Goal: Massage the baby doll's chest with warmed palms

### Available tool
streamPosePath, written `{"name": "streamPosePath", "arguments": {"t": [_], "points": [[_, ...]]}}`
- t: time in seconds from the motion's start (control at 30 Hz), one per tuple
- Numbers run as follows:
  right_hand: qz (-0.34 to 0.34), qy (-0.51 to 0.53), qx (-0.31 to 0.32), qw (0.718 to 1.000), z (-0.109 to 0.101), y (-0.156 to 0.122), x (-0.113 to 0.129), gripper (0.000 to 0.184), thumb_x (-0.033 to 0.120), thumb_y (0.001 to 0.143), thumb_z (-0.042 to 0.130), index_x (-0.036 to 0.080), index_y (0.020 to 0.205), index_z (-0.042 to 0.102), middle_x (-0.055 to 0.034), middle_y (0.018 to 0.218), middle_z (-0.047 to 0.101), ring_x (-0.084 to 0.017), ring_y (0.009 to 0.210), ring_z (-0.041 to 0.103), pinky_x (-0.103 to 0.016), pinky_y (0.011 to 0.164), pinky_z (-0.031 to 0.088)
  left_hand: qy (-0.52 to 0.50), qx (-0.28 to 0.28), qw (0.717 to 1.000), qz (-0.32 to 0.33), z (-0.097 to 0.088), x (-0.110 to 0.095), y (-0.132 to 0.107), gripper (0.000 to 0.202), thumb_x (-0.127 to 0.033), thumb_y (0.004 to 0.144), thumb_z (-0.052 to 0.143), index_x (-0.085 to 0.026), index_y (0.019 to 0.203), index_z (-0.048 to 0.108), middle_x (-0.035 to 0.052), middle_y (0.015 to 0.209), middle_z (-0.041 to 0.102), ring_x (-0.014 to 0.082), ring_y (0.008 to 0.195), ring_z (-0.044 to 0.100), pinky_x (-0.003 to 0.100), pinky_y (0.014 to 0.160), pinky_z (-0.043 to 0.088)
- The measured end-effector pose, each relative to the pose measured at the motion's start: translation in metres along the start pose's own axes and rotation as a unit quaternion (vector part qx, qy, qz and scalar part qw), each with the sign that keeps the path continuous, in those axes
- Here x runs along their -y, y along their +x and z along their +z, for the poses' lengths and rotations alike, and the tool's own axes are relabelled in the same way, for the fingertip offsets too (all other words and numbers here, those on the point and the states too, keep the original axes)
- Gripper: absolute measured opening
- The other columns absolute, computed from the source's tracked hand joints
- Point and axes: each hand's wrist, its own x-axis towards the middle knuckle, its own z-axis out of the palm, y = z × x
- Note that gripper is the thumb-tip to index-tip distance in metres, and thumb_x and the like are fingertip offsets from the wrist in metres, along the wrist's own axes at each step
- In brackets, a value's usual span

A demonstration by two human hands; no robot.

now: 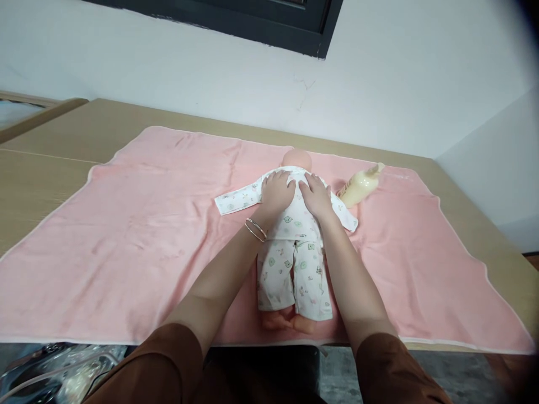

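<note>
A baby doll (295, 247) in white printed pyjamas lies lengthwise on a pink towel (138, 224), its bald head (297, 160) pointing away from me and its feet at the near edge. My left hand (277, 192) rests on the doll's upper body on the left side, fingers curled and pressed into the shirt. My right hand (315, 196) lies on the upper body on the right side, fingers together and pressing the cloth. Two thin bangles (255, 229) circle my left wrist. Whether either hand pinches the fabric is hidden.
A cream baby bottle (361, 186) lies on its side on the towel just right of the doll's shoulder. The towel covers a wooden table (46, 174) against a white wall. Clear plastic bags (63, 373) sit below the near left edge.
</note>
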Motion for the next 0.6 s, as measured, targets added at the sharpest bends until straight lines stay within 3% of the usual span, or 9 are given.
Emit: {"name": "streamPosePath", "arguments": {"t": [0.2,0.4,0.6], "points": [[0.000,0.009,-0.026,1.000,0.010,0.004,-0.006,0.062,0.052,0.110,0.033,0.026,0.164,0.050,-0.0134,0.176,0.041,-0.032,0.167,0.030,-0.070,0.134,0.011,-0.006,-0.022,1.000,-0.005,0.012,0.005,0.000,0.045,-0.030,0.105,0.050,-0.021,0.144,0.068,0.0105,0.160,0.064,0.0301,0.154,0.052,0.050,0.134,0.031],[0.012,0.018,-0.024,0.999,0.005,0.002,-0.001,0.061,0.049,0.109,0.038,0.023,0.163,0.051,-0.0149,0.176,0.040,-0.031,0.167,0.032,-0.070,0.135,0.010,0.039,-0.001,0.999,-0.012,0.006,-0.001,-0.002,0.047,-0.031,0.107,0.044,-0.021,0.148,0.065,0.0064,0.162,0.062,0.0257,0.154,0.051,0.045,0.135,0.032],[0.017,-0.021,-0.011,1.000,-0.005,-0.007,0.013,0.061,0.045,0.110,0.035,0.019,0.163,0.050,-0.0174,0.176,0.041,-0.036,0.165,0.033,-0.072,0.132,0.016,0.101,0.056,0.993,-0.006,-0.008,-0.013,-0.006,0.052,-0.030,0.111,0.037,-0.013,0.156,0.057,0.0122,0.167,0.056,0.0310,0.157,0.046,0.048,0.134,0.032]]}}
